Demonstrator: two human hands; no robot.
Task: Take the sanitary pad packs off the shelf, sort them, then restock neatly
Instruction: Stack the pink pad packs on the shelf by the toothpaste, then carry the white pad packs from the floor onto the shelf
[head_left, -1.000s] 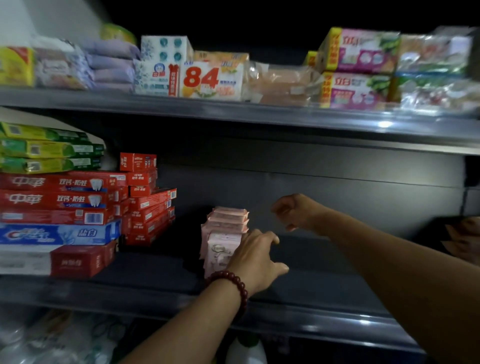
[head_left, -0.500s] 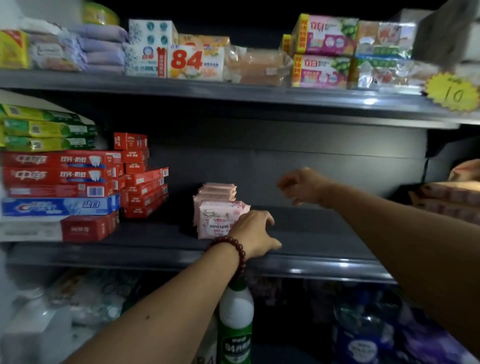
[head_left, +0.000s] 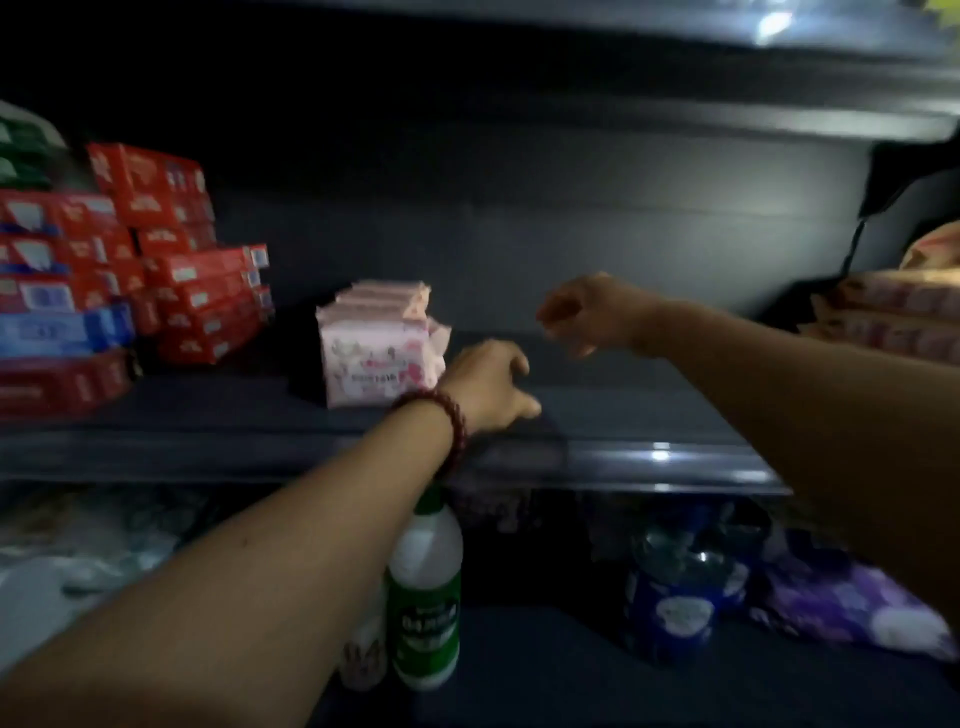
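A small stack of pink sanitary pad packs stands on the dark middle shelf, one flowered pack facing front. My left hand, with a dark red bead bracelet on the wrist, lies palm down on the shelf just right of the stack, fingers loosely bent and holding nothing; blur hides whether it touches the pack. My right hand hovers above the shelf further right, its fingers hanging loosely curled and empty.
Red toothpaste boxes and a blue box are piled left of the pads. Pinkish packs lie at the shelf's right end. Below stand a green-and-white bottle, a blue pack and a purple pack.
The view has dropped and moved closer, so the top shelf is out of sight. My left hand has slid slightly right, away from the front pack. My right hand still hovers.
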